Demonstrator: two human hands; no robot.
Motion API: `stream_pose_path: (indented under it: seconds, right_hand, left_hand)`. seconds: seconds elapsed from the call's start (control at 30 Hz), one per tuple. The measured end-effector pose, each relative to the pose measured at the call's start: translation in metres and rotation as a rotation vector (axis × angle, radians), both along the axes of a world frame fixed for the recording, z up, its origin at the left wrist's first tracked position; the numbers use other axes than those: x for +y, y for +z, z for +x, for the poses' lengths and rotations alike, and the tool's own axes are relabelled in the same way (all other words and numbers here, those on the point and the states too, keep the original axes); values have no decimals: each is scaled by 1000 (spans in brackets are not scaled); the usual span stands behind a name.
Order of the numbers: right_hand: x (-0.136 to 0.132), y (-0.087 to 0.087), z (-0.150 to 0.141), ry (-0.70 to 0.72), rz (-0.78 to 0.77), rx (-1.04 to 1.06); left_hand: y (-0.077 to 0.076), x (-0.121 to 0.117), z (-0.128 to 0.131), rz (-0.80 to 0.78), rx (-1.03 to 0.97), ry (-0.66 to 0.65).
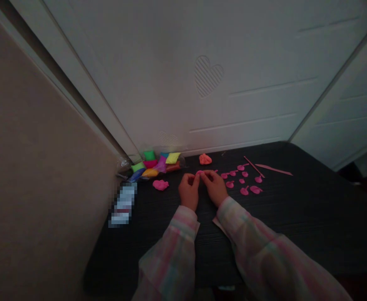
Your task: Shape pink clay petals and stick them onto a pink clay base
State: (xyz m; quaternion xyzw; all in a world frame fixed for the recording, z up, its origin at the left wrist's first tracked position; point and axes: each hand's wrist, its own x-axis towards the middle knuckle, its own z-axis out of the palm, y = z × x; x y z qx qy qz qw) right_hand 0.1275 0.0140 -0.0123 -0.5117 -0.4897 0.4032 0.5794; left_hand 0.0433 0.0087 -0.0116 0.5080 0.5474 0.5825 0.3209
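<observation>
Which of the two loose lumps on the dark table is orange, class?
The orange lump is the one close to the white panel; the other, a pink lump, lies left of the left hand.

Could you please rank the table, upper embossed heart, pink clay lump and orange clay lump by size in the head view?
Table
Upper embossed heart
Pink clay lump, orange clay lump: too alike to rank

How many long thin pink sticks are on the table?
2: a rod and, just right of it, a flatter strip, both toward the far side of the table.
</observation>
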Motion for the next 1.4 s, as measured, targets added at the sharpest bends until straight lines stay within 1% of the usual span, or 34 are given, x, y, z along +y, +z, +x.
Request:
stream_pose_path:
  seconds: [0.13,0.23,0.4,0.57,0.7,0.87,1.03,1.17,1.4]
  right_hand:
    - [-1,1,0,1,5,-27]
    - [-1,0,0,18,16,-41]
    - [-1,-1,-1,49,32,-22]
    - [-1,0,0,19,63,-88]
    - [-1,1,0,10,81,-94]
    - [-2,1,1,18,106,-134]
    - [-2,-1,2,45,144,-174]
    - [0,-3,4,17,182,-200]
    - [1,-3,4,1,187,-165]
  left_hand:
    - [-2,1,-1,37,-56,2]
    - [-1,0,-2,62,-33,-26]
    - [2,-2,-5,24,-12,-11]
    - [1,-2,-6,-6,-61,-19]
    - [-1,-2,-6,4,-78,-10]
    - [1,-2,-7,46,-37,-1]
    - [0,-2,-8,65,-1,-29]
    - [-1,-1,-8,81,23,-31]
    - [0,-2,-8,67,106,-21]
